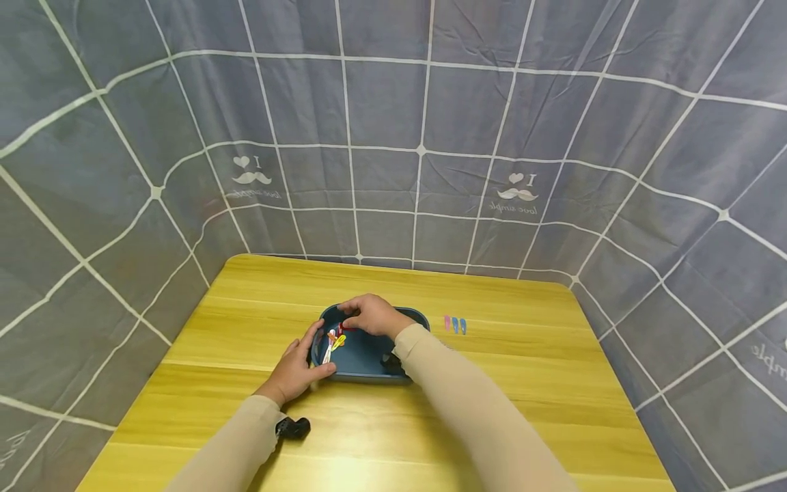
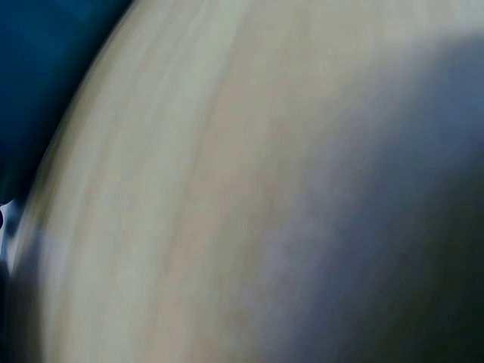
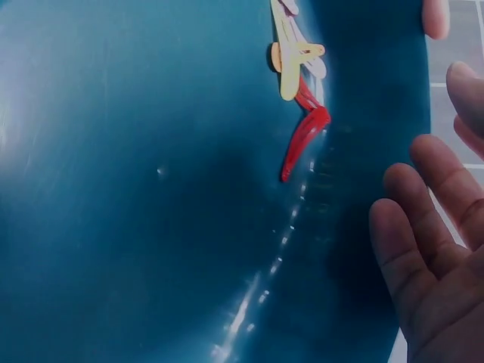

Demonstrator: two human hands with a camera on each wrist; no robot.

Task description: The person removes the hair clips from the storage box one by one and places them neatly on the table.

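A dark blue plastic basin (image 1: pixel 363 376) sits on the table. Inside it, in the right wrist view, a red snap hair clip (image 3: pixel 304 136) lies bent near the wall, touching a small heap of yellow, orange and pale hair clips (image 3: pixel 290 72). My left hand (image 1: pixel 296 369) rests at the basin's left end, thumb by the front rim and fingers extended along the left rim. Over the far side reaches my right hand (image 1: pixel 371 316), its fingers loosely bent close to the red clip; the right wrist view shows nothing held. The left wrist view is blurred.
Right of the basin, a pink hair clip (image 1: pixel 447 322) and two blue hair clips (image 1: pixel 459 326) lie in a row on the wooden table (image 1: pixel 529 396). A grey curtain (image 1: pixel 381 178) with white lines hangs behind and along both sides.
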